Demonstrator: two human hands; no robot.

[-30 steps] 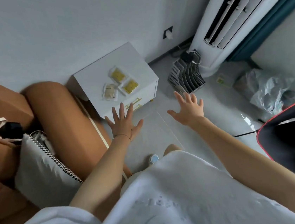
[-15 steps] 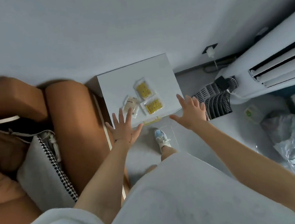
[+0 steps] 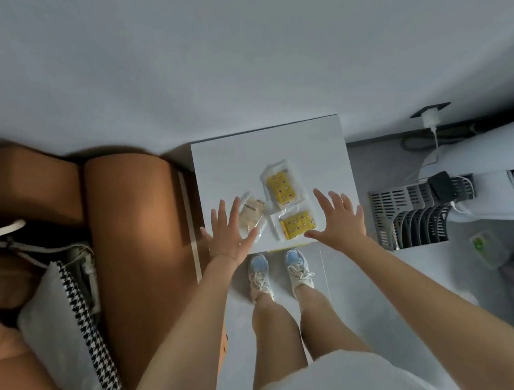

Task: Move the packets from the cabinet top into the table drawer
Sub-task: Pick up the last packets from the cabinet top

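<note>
Both grips wide and empty, my left hand and right hand flank the packets on the cabinet; I judge pickup is starting, needing fingers closing round one.

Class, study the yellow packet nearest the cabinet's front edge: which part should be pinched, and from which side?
Probably its right edge, from the right, with the right hand. This yellow packet lies flat on the cabinet top, so only its rim offers a pinch, and that open hand is beside it.
</note>
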